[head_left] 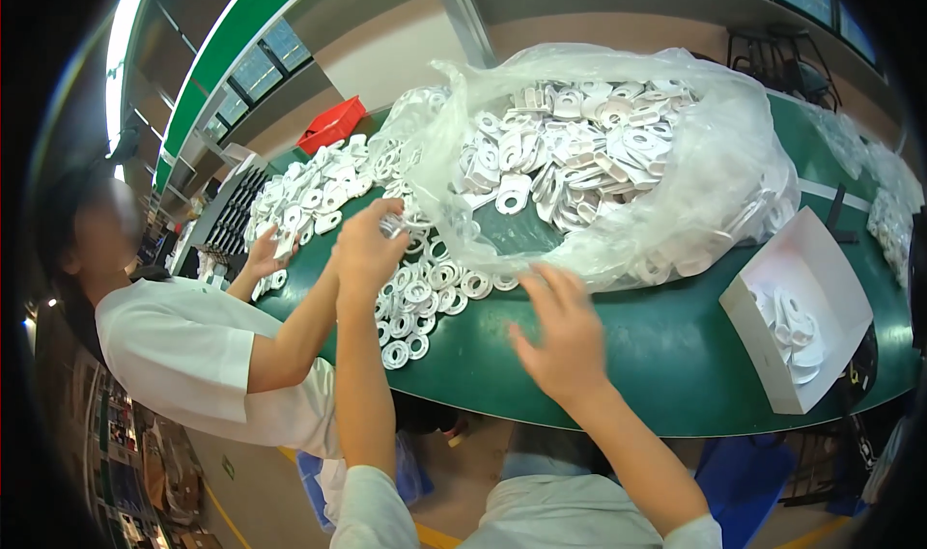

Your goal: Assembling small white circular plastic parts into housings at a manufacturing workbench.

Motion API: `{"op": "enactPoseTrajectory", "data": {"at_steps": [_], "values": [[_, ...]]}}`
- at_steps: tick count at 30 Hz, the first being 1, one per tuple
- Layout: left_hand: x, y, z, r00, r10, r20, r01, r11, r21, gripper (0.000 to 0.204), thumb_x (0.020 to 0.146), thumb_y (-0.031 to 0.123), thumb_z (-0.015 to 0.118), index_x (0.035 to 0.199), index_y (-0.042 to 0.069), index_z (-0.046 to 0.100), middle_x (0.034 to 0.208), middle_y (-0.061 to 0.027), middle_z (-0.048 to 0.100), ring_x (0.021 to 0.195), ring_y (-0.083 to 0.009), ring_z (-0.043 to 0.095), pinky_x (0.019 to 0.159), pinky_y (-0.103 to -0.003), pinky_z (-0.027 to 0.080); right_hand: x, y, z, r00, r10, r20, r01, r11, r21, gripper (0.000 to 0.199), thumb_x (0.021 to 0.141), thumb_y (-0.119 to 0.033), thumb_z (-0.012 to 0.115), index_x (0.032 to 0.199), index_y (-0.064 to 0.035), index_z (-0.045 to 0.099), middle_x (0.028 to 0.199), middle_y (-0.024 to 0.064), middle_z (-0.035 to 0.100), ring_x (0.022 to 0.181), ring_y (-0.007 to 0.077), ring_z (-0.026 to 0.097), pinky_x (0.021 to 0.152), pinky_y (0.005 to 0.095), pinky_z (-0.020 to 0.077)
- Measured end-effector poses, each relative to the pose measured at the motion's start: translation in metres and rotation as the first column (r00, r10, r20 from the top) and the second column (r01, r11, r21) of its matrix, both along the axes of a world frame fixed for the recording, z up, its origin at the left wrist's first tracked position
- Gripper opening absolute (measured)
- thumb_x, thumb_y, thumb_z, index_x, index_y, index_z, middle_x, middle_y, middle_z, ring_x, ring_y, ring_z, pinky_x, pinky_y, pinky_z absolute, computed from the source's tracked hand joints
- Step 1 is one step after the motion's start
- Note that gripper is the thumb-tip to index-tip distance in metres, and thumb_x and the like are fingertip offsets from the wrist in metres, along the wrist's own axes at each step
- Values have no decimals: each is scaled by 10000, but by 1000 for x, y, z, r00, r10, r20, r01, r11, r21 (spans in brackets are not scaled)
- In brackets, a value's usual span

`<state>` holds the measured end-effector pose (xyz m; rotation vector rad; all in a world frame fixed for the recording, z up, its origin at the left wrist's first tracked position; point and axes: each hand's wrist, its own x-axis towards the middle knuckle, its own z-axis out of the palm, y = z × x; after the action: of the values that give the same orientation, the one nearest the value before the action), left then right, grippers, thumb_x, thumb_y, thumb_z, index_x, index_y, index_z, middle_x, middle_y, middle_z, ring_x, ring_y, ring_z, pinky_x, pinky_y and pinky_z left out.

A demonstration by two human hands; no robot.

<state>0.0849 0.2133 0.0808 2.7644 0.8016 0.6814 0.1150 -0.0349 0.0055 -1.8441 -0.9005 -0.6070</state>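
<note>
Pinching: left hand point(367, 245) has its fingers point(386, 223) pressed together on a small pale part point(391, 225), held just above the loose rings point(425, 293) on the green bench point(628, 356).
Right fingers: right hand point(565, 341) is spread and empty, fingers point(546, 288) fanned toward the near lip of the clear plastic bag point(676, 182), not touching it as far as can be told.
Held piece: too small and half hidden by the fingertips to tell its exact shape; it looks whitish and glossy.
Doing it well: a light fingertip grip seems right, since the pieces look thin and flat; keeping the free hand low and near the heap would likely let 1 piece be lifted without dragging its neighbours.
Look of the parts: flat white rings and tabbed washers with a round hole, overlapping in a loose drift.
Where they lie: 1 spread runs from the left hand to the far left; a bigger heap sits inside the bag, far and centre-right.
Right side: an open white carton point(801, 308) holds a few more rings.
Left side: a co-worker's hand point(263, 254) rests among the far-left pieces.
Far left: a red bin point(331, 124) sits at the bench edge.
</note>
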Motion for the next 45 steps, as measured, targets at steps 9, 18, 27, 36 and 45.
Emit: {"op": "enactPoseTrajectory", "data": {"at_steps": [9, 18, 27, 36, 45], "values": [[-16, -23, 2, 991, -21, 129, 29, 998, -62, 229, 697, 92, 661, 919, 63, 618, 1003, -106, 678, 915, -325, 644, 764, -375, 497, 119, 88, 0, 925, -123, -361, 104, 992, -71, 136, 833, -160, 581, 856, -57, 666, 777, 185, 668, 731, 351, 652, 666, 448, 499], [-39, -56, 27, 939, -141, 315, 188, 975, -122, 240, 719, 51, 700, 943, 54, 616, 799, -76, 625, 612, -127, 549, 576, -266, 446, 147, 70, -3, 884, -140, -447, 131, 990, -53, 144, 793, -152, 630, 878, -41, 666, 784, 160, 677, 773, 324, 653, 740, 406, 503], [-44, -107, 59, 835, -286, 469, 414, 889, -194, 244, 734, -36, 690, 959, 37, 632, 819, -11, 631, 690, -37, 541, 582, -183, 416, 142, 43, -14, 898, -21, -441, 61, 995, 78, 231, 799, -133, 614, 1002, -29, 648, 960, 145, 682, 861, 273, 657, 785, 380, 515], [-55, -148, 77, 708, -333, 623, 600, 748, -282, 277, 722, -82, 674, 979, 7, 618, 898, -9, 607, 742, -25, 530, 604, -151, 415, 35, -53, 9, 639, 619, -456, -489, 785, 381, 987, 681, -172, 810, 1492, -117, 250, 1528, 96, 283, 1398, 259, 292, 1070, 477, 329], [-42, -166, 65, 499, -393, 772, 814, 518, -262, 353, 682, -50, 698, 1019, -19, 601, 965, -37, 594, 865, -79, 538, 781, -209, 432, 37, -91, 8, 650, 501, -572, -283, 858, 429, 471, 763, 87, 633, 1215, -31, 581, 1117, 103, 626, 961, 149, 612, 778, 273, 518]]}}
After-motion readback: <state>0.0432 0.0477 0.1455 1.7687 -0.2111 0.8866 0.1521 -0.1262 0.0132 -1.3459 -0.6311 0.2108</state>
